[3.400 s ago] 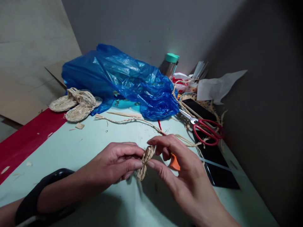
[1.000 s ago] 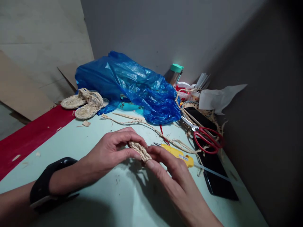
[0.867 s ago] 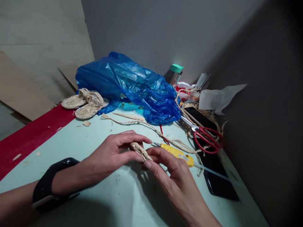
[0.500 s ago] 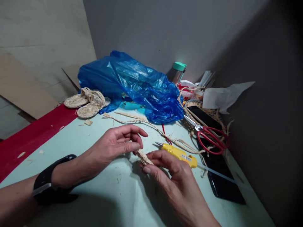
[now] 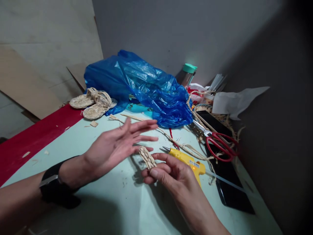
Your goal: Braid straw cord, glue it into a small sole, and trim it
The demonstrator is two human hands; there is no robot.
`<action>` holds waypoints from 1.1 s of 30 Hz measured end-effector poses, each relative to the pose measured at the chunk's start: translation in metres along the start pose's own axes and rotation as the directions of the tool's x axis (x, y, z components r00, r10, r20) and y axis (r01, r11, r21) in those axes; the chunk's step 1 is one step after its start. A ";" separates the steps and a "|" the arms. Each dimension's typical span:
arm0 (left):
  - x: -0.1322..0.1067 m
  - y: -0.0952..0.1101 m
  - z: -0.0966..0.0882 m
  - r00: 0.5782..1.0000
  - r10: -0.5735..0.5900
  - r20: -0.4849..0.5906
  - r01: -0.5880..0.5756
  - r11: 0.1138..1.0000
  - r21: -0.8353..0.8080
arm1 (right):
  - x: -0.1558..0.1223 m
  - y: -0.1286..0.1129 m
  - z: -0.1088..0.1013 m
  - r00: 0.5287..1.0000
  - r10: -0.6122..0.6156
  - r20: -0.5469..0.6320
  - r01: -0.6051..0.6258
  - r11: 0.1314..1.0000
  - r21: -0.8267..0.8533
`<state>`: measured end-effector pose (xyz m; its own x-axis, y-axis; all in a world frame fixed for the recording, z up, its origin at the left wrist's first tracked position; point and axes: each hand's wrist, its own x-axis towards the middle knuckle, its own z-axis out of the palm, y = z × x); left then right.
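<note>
I log: right hand [image 5: 171,173] pinching small braided straw piece [image 5: 146,157] between thumb and fingertips, low centre over pale green table [image 5: 102,202]; left hand [image 5: 117,147] at 9 o'clock of piece, fingers spread flat, holding nothing, just clear of it; yellow glue gun [image 5: 187,160] on table at 3 o'clock of piece; red scissors [image 5: 218,145] beyond at 2 o'clock; blue plastic bag [image 5: 141,88] at 12; woven straw sandals [image 5: 94,102] at 10.

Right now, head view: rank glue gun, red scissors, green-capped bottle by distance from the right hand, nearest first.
1. Glue gun: on the table just beyond the right hand, all but touching its fingers.
2. Red scissors: farther right, lying on a black tray.
3. Green-capped bottle: farthest, at the back wall behind the blue bag.
</note>
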<state>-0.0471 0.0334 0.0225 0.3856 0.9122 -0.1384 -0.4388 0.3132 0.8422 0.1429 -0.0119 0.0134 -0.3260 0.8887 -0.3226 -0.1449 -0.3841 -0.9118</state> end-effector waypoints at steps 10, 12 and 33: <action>-0.005 -0.023 0.011 0.996 -0.075 0.045 0.067 0.985 0.156 | 0.001 0.010 0.002 0.971 -0.220 -0.096 0.191 0.950 -0.248; -0.007 -0.026 0.014 0.996 -0.089 0.017 0.086 0.986 0.142 | 0.001 0.011 0.003 0.966 -0.247 -0.070 0.209 0.915 -0.345; -0.004 -0.020 0.004 1.000 -0.029 -0.009 0.029 0.998 0.053 | -0.012 -0.008 -0.010 0.866 -0.498 -0.052 0.370 0.706 -0.605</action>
<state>-0.0362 0.0223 0.0083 0.3909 0.9051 -0.1673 -0.3836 0.3254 0.8642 0.1574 -0.0168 0.0217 -0.1615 0.9735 0.1618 0.3420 0.2090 -0.9161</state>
